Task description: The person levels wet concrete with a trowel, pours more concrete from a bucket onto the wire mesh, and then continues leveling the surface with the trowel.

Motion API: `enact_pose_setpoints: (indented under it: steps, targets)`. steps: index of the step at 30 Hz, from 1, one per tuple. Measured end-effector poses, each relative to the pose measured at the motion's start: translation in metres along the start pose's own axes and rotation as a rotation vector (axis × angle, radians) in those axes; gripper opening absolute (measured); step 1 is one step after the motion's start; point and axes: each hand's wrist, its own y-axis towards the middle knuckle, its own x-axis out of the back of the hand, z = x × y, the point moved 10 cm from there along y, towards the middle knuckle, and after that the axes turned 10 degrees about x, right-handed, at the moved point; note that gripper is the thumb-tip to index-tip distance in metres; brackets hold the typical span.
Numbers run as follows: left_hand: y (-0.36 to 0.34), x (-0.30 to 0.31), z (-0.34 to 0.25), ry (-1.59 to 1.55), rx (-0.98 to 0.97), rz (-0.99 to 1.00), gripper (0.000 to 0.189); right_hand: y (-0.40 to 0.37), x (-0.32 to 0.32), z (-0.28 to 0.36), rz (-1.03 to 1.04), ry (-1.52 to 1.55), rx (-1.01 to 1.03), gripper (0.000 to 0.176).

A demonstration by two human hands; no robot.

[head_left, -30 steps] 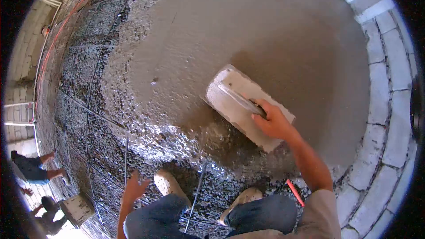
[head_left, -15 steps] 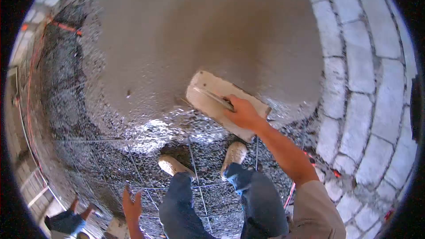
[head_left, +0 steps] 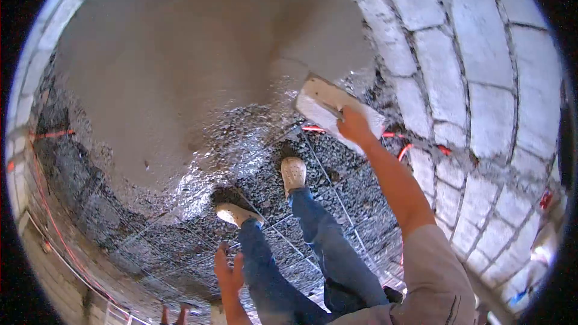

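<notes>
My right hand (head_left: 354, 126) is closed around the handle of a long, pale rectangular hand float (head_left: 314, 95). The float lies at the right edge of a wide sheet of wet concrete (head_left: 174, 48), close to the block wall. Behind its near side shows dark, rough gravelly ground. My left hand (head_left: 229, 272) hangs low beside my left leg, fingers apart, holding nothing. Wet, shiny coarse mix (head_left: 232, 138) lies between the smooth concrete and my shoes.
A block wall (head_left: 442, 66) rises along the right. Thin rebar rods (head_left: 337, 195) cross the gravel (head_left: 162, 253) around my light shoes (head_left: 294, 171). Orange tubing (head_left: 404, 151) emerges near the wall, and another orange piece (head_left: 54, 135) is at left. Someone's limbs (head_left: 173, 315) show at the bottom edge.
My view has turned and shifted to the right. My right hand has carried the float rightward, nearer the block wall. My right foot has stepped forward; my left hand still hangs free.
</notes>
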Motion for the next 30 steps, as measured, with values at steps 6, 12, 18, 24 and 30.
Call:
enact_pose_setpoints:
  steps: [6,12,18,24,30]
  targets:
    - [0.003,0.014,-0.012,0.089,-0.086,0.043,0.044,-0.091,-0.010,-0.109,-0.024,0.042,-0.209,0.035]
    - [0.017,0.014,-0.007,0.066,0.071,0.113,0.042,-0.148,-0.040,-0.176,-0.014,0.079,-0.364,0.036]
    - [0.016,-0.022,-0.030,0.191,0.074,0.005,0.041,-0.138,-0.082,-0.206,0.054,0.195,-0.369,0.035]
    - [0.009,-0.122,-0.058,0.117,0.170,0.149,0.041,-0.062,-0.060,-0.230,-0.218,0.368,-0.233,0.036]
    - [0.026,-0.215,-0.003,0.013,0.188,0.267,0.042,0.094,-0.025,-0.220,-0.356,0.355,-0.109,0.042]
